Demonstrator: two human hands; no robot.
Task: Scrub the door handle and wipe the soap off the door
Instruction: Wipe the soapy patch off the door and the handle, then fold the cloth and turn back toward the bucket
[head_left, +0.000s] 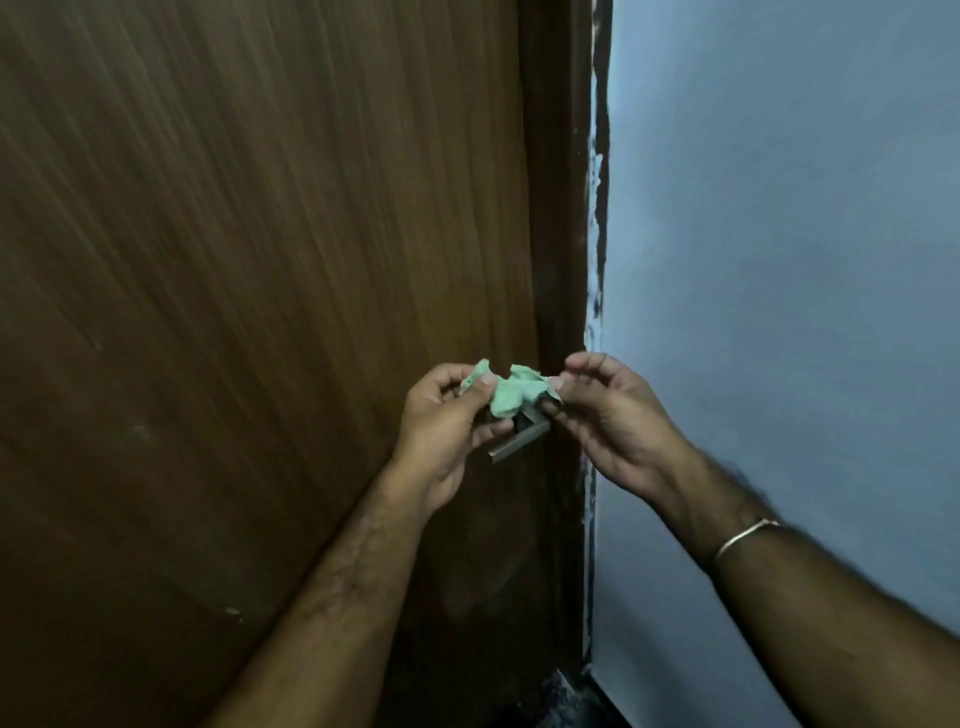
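Observation:
A crumpled green cloth (511, 395) is stretched between both hands in front of the brown wooden door (234, 286). My left hand (447, 431) pinches its left end with thumb and fingers. My right hand (608, 415) pinches its right end. Just below and behind the cloth, the metal lever of the door handle (519, 441) sticks out from the door near its right edge; part of it is hidden by the cloth and my left fingers. No soap is plainly visible on the door.
A dark brown door frame (561, 208) runs down the right side of the door. A pale blue wall (779, 260) lies to the right, with chipped paint along the frame edge. A thin metal bangle (743, 535) sits on my right wrist.

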